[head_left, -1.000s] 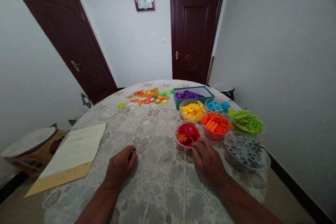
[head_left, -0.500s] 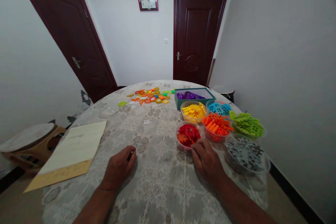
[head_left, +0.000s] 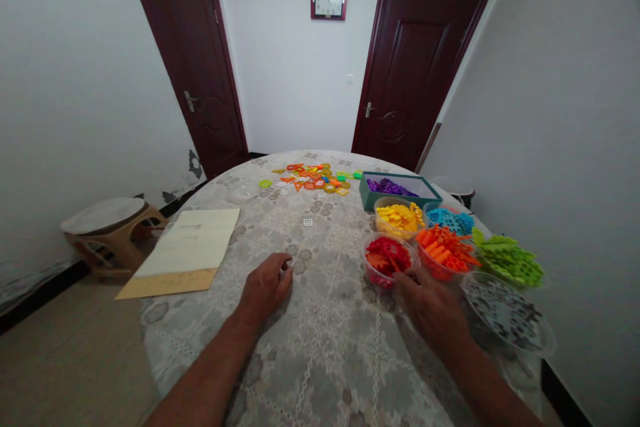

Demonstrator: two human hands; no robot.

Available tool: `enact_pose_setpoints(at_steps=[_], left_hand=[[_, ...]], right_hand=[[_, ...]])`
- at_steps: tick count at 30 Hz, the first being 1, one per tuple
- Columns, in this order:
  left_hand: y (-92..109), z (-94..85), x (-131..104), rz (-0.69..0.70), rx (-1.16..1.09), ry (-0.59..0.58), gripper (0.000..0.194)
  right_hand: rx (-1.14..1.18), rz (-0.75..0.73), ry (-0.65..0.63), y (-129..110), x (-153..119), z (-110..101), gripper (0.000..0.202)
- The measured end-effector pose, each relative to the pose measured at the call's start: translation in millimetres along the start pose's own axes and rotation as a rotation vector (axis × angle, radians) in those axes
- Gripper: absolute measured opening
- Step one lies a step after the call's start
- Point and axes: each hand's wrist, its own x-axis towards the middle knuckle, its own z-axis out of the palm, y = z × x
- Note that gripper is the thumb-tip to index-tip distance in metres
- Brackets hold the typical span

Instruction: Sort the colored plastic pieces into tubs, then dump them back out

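My left hand (head_left: pixel 267 285) rests on the patterned tablecloth (head_left: pixel 320 327) with its fingers loosely curled, and nothing shows in it. At the near right rim of a clear round bowl (head_left: pixel 367 265) is my right hand (head_left: pixel 429 300), its fingertips pinched together. Red gear-shaped plastic pieces (head_left: pixel 387 253) fill that bowl. Whether the right fingertips hold one of them or only press at the rim is hidden. Orange tube-like pieces (head_left: pixel 440 250) fill the bowl just beyond this hand, and a bowl of grey pieces (head_left: pixel 503 310) stands to its right.
Bowls of yellow pieces (head_left: pixel 400 217), blue pieces (head_left: pixel 450 219) and green pieces (head_left: pixel 510 259) stand at the right. Behind them is a teal box (head_left: pixel 367 197) with purple pieces. Mixed flat pieces (head_left: pixel 315 180) lie at the far side. Paper sheets (head_left: pixel 185 240) lie at the left edge.
The view has turned left, so everything sits further right in the picture. My right hand stays at the red pieces' bowl, slightly shifted at its rim. My left hand still rests on the table.
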Motion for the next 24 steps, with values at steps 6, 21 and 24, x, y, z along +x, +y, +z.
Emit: enact_pose_setpoints(at_steps=[6, 21, 24], left_hand=[[0, 0.3, 8, -0.275, -0.316, 0.119, 0.039], [-19, 4.0, 26, -0.805, -1.387, 0.398, 0.074], [-15, 4.6, 23, -0.747, -1.275, 0.334, 0.073]], right_hand=[[0.142, -0.04, 0.039, -49, 42, -9, 0.028], [1.734, 0.675, -0.207, -156, 105, 89, 0.049], [1.908, 0.768, -0.217, -152, 105, 94, 0.047]])
